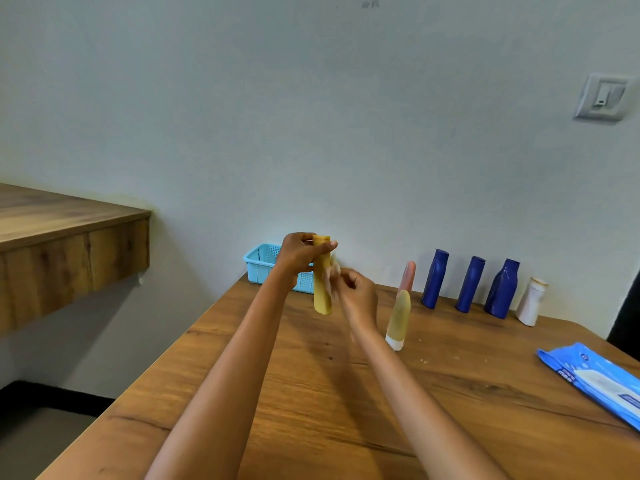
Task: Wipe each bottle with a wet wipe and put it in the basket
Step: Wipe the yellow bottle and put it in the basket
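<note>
My left hand [299,252] grips the top of a yellow tube bottle [322,296] and holds it upright above the table. My right hand [356,294], blurred by motion, holds a pale wet wipe [333,275] against the tube's right side. Behind them, at the table's far left corner, stands the light blue basket [263,263]; its inside is hidden. On the table stand a yellow-green tube on a white cap [398,318], a pink tube [408,276], three dark blue bottles [434,278] [470,284] [503,288] and a white bottle [531,301].
A blue pack of wet wipes [595,379] lies at the right edge of the wooden table [311,410]. A wooden shelf [69,244] juts from the wall at the left. A wall switch [602,97] sits at the upper right. The wall runs close behind the bottles.
</note>
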The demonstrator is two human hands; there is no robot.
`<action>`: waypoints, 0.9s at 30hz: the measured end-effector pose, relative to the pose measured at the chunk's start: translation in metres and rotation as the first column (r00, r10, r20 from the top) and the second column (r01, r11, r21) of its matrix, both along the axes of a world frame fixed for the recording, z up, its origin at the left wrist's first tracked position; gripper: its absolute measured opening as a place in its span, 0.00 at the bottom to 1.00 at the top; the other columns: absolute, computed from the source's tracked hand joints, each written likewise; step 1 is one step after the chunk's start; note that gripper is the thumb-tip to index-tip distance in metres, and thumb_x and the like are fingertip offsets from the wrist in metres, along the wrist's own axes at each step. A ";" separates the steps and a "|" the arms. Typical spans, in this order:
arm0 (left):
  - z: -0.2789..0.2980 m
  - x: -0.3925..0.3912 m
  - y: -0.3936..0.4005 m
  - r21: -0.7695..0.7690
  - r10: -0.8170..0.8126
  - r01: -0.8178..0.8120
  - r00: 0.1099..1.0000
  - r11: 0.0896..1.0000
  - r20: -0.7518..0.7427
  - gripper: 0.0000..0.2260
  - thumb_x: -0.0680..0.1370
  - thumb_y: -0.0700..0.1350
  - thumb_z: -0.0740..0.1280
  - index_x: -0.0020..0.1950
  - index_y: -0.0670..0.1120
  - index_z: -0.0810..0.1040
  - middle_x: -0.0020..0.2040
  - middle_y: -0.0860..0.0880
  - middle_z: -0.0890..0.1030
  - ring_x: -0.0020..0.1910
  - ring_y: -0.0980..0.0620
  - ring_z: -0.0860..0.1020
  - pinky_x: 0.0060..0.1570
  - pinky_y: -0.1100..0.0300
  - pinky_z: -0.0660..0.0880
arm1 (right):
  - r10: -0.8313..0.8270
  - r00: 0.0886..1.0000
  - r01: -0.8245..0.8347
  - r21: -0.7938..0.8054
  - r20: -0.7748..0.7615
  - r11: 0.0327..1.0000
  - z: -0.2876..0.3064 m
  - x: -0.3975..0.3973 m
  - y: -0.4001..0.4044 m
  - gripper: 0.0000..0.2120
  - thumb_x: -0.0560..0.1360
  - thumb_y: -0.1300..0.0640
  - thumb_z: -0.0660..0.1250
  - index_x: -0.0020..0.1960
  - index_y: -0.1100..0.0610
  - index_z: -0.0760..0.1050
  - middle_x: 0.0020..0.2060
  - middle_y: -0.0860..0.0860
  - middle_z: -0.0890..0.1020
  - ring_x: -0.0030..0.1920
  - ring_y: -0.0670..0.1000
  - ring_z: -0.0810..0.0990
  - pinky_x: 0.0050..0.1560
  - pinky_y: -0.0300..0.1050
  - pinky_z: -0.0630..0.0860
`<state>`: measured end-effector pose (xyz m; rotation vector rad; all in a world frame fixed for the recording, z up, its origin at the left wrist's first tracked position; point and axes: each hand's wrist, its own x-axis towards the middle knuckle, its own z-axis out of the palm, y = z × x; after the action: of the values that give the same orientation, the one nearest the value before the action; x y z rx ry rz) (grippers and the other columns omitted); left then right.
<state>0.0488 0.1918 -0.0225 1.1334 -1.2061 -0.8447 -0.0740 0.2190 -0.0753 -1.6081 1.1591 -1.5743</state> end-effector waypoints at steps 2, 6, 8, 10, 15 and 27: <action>-0.004 0.001 -0.001 0.031 0.017 -0.017 1.000 0.999 0.000 0.28 0.68 0.48 0.77 0.63 0.40 0.73 0.53 0.44 0.81 0.51 0.49 0.80 0.43 0.58 0.79 | -0.002 0.999 0.005 0.065 -0.036 0.998 -0.012 -0.003 -0.001 0.08 0.76 0.50 0.65 0.41 0.51 0.79 0.36 0.48 0.81 0.42 0.50 0.79 0.41 0.42 0.73; -0.009 -0.001 -0.002 0.060 0.058 -0.062 0.996 0.996 0.069 0.30 0.66 0.50 0.77 0.63 0.42 0.71 0.55 0.43 0.80 0.53 0.47 0.79 0.49 0.53 0.79 | -0.011 0.999 0.014 0.114 -0.031 0.993 -0.010 -0.001 -0.004 0.10 0.78 0.50 0.63 0.41 0.53 0.78 0.36 0.50 0.80 0.40 0.50 0.77 0.39 0.41 0.71; -0.010 -0.004 -0.001 0.062 0.057 -0.064 0.992 0.996 0.115 0.30 0.66 0.51 0.77 0.64 0.42 0.71 0.55 0.44 0.79 0.54 0.46 0.78 0.51 0.51 0.79 | -0.022 1.000 0.020 0.097 0.014 0.995 0.001 0.003 -0.007 0.11 0.79 0.51 0.61 0.41 0.53 0.77 0.33 0.48 0.78 0.37 0.48 0.75 0.37 0.40 0.69; -0.010 -0.006 0.000 0.055 0.061 -0.070 0.987 0.996 0.149 0.30 0.67 0.50 0.76 0.64 0.42 0.70 0.55 0.44 0.78 0.54 0.46 0.77 0.51 0.53 0.79 | -0.036 0.998 0.033 0.060 0.051 0.998 0.014 0.006 -0.008 0.12 0.79 0.51 0.62 0.39 0.53 0.76 0.32 0.47 0.77 0.36 0.47 0.74 0.36 0.40 0.70; -0.009 -0.007 0.003 0.078 0.048 -0.057 0.993 0.995 0.112 0.29 0.68 0.50 0.76 0.63 0.44 0.67 0.55 0.45 0.75 0.55 0.47 0.76 0.45 0.57 0.77 | -0.048 0.999 0.048 -0.018 -0.005 0.999 0.012 0.005 -0.008 0.09 0.79 0.53 0.61 0.48 0.55 0.79 0.42 0.50 0.81 0.44 0.49 0.79 0.44 0.43 0.74; -0.016 -0.011 0.003 0.139 0.140 -0.184 0.950 0.973 0.279 0.31 0.68 0.54 0.75 0.63 0.45 0.65 0.56 0.46 0.72 0.56 0.46 0.75 0.49 0.53 0.79 | -0.085 0.969 0.102 0.060 -0.233 0.993 -0.038 -0.010 -0.016 0.13 0.76 0.47 0.64 0.50 0.56 0.79 0.41 0.49 0.81 0.43 0.48 0.77 0.37 0.39 0.70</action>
<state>0.0376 0.1947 -0.0383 1.4980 -1.2589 -0.6881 -0.0838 0.2031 -0.1132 -1.7452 1.4161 -1.4126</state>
